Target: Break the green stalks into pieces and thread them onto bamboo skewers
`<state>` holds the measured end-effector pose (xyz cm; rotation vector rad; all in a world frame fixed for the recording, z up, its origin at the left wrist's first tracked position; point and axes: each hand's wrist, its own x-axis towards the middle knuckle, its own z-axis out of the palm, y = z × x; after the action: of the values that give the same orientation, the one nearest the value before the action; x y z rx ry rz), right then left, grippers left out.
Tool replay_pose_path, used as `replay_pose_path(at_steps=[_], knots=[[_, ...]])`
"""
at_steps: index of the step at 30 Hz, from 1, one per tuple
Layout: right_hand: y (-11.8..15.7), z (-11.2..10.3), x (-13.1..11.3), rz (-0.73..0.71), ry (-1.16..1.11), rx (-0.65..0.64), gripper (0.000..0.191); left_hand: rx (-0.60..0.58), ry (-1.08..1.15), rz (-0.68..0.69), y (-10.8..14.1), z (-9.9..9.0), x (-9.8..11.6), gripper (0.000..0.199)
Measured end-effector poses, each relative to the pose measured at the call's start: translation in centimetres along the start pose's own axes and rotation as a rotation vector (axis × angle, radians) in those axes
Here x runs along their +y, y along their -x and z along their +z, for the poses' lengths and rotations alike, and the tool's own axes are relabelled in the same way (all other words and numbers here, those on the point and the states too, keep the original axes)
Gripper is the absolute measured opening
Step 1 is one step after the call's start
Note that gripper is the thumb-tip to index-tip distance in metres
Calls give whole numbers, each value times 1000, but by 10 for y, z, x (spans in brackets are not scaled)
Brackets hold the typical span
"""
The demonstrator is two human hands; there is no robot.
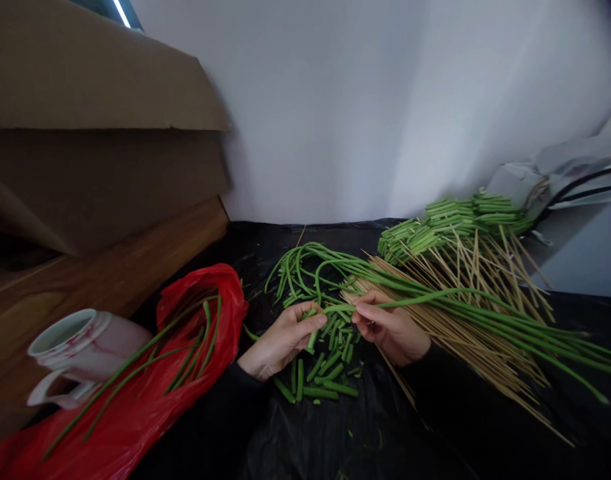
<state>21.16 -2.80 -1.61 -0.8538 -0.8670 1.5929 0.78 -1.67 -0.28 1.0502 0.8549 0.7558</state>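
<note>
My left hand (290,337) is closed on the end of a long green stem (341,309), with a short piece poking out below its fingers. Pinched around the same stem a little to the right is my right hand (388,327); the stem runs on past it to the right. Cut green pieces (330,380) lie scattered under and between my hands on the black sheet (305,440). Behind my right hand, a bundle of long green stems (515,320) rests over thin wooden sticks (465,347).
A red plastic bag (150,420) with several stems lies at left, beside a white pitcher (90,347). Skewered green pieces (450,223) are stacked at the back right, near a plastic bag (575,167). A cardboard box (105,167) stands at back left, against a white wall (325,113).
</note>
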Motion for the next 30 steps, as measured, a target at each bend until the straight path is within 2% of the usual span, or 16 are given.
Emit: replay_pose_path(at_steps=[6,18,23,26,28,30], knots=[[4,8,12,-43,76,-61,29,40,145,136,-3,1,2,36],[3,9,13,-33,73,-83,29,147,110,239,-4,11,2,37],[5,10,11,-3,86,-82,28,263,181,232,-8,1,6,35],[6,9,9,2,72,-69,27,354,208,292,-9,-9,11,35],[6,8,9,16,57,-72,28,315,213,286,-9,-12,13,29],[6,7,9,46,56,-98,28,202,161,211,-7,-9,12,23]])
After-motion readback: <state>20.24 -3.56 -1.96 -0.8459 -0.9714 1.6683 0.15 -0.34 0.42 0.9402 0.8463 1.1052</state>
